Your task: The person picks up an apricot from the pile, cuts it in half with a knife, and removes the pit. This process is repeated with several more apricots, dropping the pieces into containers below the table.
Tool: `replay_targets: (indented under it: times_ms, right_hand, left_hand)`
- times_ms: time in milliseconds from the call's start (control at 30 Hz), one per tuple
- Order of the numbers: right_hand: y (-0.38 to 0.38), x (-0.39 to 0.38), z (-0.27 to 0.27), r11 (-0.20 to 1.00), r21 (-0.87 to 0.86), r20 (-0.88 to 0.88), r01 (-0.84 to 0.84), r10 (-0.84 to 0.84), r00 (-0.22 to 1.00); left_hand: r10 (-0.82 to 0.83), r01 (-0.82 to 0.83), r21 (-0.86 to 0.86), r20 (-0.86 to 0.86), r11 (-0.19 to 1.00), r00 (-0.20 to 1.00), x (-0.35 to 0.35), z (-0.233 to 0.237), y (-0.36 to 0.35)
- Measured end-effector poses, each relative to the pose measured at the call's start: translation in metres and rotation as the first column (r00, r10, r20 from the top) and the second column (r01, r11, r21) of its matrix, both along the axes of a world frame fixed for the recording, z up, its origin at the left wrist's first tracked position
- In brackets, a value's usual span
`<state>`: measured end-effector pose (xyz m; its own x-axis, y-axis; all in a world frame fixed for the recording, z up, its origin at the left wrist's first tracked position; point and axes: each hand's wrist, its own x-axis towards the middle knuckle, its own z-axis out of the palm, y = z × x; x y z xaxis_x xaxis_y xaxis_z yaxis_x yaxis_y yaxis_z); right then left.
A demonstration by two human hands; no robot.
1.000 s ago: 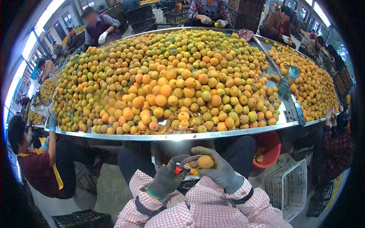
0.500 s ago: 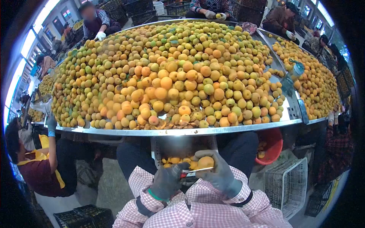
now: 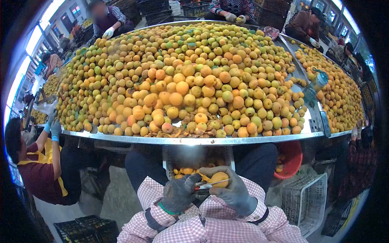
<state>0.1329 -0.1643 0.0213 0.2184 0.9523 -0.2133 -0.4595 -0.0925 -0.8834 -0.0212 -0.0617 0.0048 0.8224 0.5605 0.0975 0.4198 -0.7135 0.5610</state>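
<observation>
My left hand (image 3: 178,195), in a dark grey glove with a green cuff edge, is closed around the red handle of a small knife (image 3: 203,186). The blade points right and lies against a yellow-orange apricot (image 3: 219,178). Gloved in grey too, my right hand (image 3: 235,195) wraps its fingers and thumb around that apricot. Just beyond both hands, between my knees, a crate (image 3: 165,156) holds yellow fruit pieces (image 3: 187,171). In front of it rises the metal table's edge (image 3: 227,141), with a big heap of apricots (image 3: 174,87) behind.
Peelings (image 3: 178,130) lie near the table's edge. A red bucket (image 3: 295,160) and a white crate (image 3: 314,198) stand on the right, black crates (image 3: 87,229) at lower left. A lidded bottle (image 3: 320,81) rests by the divider. Other people sit around the tables, one person (image 3: 44,170) close at left.
The blade has shifted across the apricot as my hands turn it slightly. The view has moved a little. The person at left now has both hands at the table edge.
</observation>
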Motion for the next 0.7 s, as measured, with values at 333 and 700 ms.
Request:
replay_targets:
  times_ms: [333, 700]
  right_hand:
    - [0.015, -0.015, -0.011, 0.986, 0.116, -0.047, 0.117, -0.113, 0.993]
    - [0.013, -0.007, -0.025, 0.972, 0.047, 0.316, 0.231, -0.234, 0.920]
  left_hand:
    - [0.034, -0.030, 0.054, -0.082, 0.998, 0.996, 0.010, -0.009, 0.001]
    - [0.102, -0.085, 0.148, -0.107, 0.985, 0.989, 0.016, -0.005, 0.008]
